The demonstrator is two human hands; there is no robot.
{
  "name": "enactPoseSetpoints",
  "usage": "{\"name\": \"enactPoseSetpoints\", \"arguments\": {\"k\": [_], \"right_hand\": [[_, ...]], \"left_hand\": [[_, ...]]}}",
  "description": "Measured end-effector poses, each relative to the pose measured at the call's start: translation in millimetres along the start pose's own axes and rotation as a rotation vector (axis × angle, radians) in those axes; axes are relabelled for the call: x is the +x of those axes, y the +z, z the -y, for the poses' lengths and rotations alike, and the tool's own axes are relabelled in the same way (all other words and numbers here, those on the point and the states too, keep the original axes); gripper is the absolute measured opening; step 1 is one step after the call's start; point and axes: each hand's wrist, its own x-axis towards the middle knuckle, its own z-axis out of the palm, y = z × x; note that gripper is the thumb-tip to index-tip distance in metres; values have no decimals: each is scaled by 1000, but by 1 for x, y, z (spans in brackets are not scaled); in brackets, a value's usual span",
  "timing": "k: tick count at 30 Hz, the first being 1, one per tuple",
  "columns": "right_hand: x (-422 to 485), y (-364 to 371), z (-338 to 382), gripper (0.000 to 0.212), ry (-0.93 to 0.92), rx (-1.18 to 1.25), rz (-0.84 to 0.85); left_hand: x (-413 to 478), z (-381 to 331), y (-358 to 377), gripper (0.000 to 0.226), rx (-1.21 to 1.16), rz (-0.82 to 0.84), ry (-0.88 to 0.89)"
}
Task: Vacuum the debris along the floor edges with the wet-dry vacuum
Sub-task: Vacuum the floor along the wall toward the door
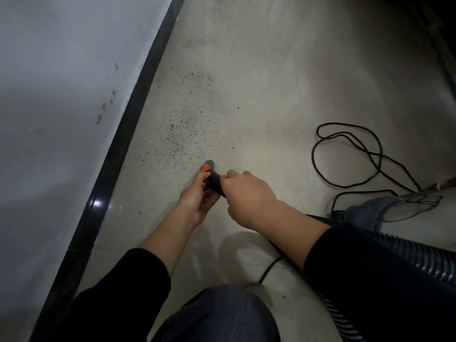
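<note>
Seemingly early on, left hand [197, 199] and right hand [249, 196] together clasp the nozzle [214, 177], with unvacuumed grit [177, 137] lying at eleven o'clock of its tip.

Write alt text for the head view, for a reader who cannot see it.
A left hand and a right hand hold a dark nozzle with an orange mark low over a concrete floor, its tip at the near edge of a patch of grit beside a black baseboard. A ribbed hose runs off to the right, and a black cord lies looped nearby.
</note>
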Motion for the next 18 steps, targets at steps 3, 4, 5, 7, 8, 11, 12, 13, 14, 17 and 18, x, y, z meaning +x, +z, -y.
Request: {"name": "enactPoseSetpoints", "arguments": {"k": [3, 4, 5, 7, 8, 11, 12, 13, 14, 17, 18], "right_hand": [[2, 2, 2, 33, -21, -19, -5], [3, 2, 3, 33, -31, -25, -4], [3, 2, 4, 32, -41, -27, -3], [5, 2, 7, 32, -61, -29, -2], [6, 2, 9, 32, -71, -31, -4], [10, 2, 16, 32, -100, -39, -11], [11, 2, 19, 33, -109, -43, -12], [12, 2, 22, 33, -118, -48, -13], [13, 3, 24, 33, -129, -54, -13], [15, 4, 31, 35, -154, -70, -10], [15, 4, 33, 36, -161, -76, -10]], "left_hand": [[0, -1, -4, 26, -8, -8, 4], [-1, -2, -6, 31, -17, -15, 4], [-2, -2, -8, 35, -24, -23, 3], [-3, -4, -14, 40, -33, -40, 5], [-4, -5, -17, 41, -36, -47, 9], [-6, -9, -26, 42, -47, -64, 20], [-6, -10, -30, 43, -49, -68, 23], [-7, -12, -33, 44, -49, -69, 26], [-8, -13, -37, 44, -49, -70, 29], [-11, -16, -46, 44, -63, -70, 35], [-11, -16, -48, 44, -68, -69, 37]]}}
